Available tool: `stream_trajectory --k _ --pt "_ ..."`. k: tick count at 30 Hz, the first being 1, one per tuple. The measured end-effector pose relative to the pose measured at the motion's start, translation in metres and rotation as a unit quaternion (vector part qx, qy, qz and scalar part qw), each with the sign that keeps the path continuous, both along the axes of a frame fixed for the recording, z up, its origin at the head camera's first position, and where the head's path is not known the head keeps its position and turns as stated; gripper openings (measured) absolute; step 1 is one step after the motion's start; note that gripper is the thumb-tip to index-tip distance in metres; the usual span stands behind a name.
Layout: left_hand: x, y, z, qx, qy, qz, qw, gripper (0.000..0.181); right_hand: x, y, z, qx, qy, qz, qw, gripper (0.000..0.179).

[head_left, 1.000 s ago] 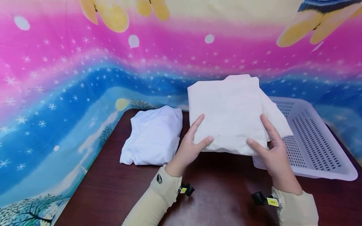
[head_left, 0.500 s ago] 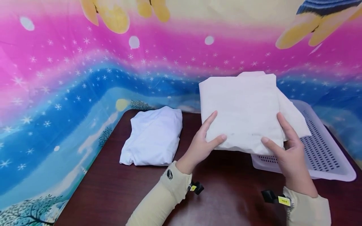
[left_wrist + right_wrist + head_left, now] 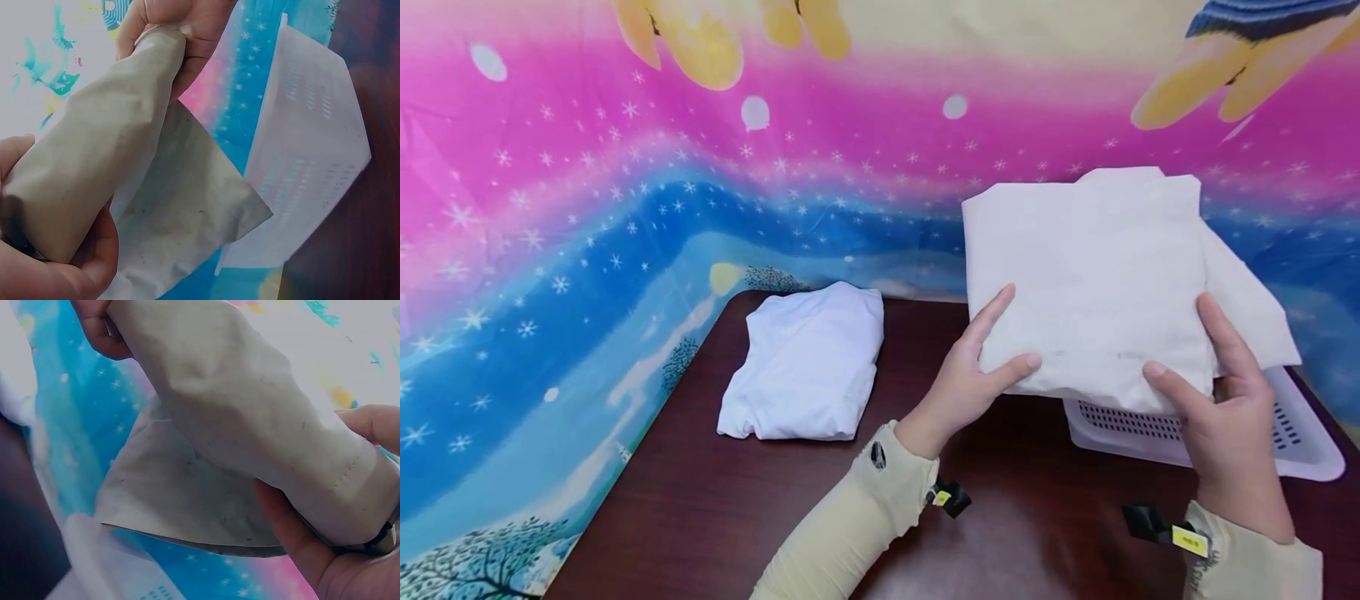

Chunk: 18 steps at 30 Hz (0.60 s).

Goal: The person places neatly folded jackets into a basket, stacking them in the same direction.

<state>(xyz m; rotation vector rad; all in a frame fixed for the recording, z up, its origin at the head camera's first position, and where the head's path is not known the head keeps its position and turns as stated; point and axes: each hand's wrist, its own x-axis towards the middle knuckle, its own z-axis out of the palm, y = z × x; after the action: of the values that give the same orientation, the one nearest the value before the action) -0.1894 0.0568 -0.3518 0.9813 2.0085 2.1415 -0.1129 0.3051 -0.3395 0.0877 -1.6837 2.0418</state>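
Observation:
A folded off-white garment point(image 3: 1090, 283) is held up in both hands above the table, with a loose flap sticking out at its right side. My left hand point(image 3: 962, 383) grips its lower left edge, thumb on the near face. At the lower right edge my right hand point(image 3: 1232, 417) grips it the same way. The left wrist view shows the garment point(image 3: 94, 137) as a thick fold, its flap hanging below. Fingers curl under the fold in the right wrist view, where stitching shows on the garment point(image 3: 231, 406). Behind it, a white perforated basket point(image 3: 1127, 433) is partly hidden.
Another folded white garment point(image 3: 808, 367) lies on the dark wooden table point(image 3: 760, 517) at the left. A colourful printed cloth point(image 3: 865, 125) covers the wall behind. The basket stands near the table's right edge.
Both hands have carried the off-white garment to the right and slightly up, so it covers more of the basket. The other garment and the basket have stayed in place.

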Motion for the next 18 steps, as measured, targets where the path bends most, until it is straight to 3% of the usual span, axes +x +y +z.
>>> stream_trajectory --k 12,18 --pt "0.008 0.015 0.013 0.032 -0.004 -0.025 0.9992 0.077 0.011 0.003 0.015 0.034 0.060 -0.096 0.9930 0.088" --pt "0.010 0.023 0.019 0.036 0.002 -0.057 0.9977 0.079 0.017 0.008 0.018 0.001 0.106 -0.117 0.9875 0.086"
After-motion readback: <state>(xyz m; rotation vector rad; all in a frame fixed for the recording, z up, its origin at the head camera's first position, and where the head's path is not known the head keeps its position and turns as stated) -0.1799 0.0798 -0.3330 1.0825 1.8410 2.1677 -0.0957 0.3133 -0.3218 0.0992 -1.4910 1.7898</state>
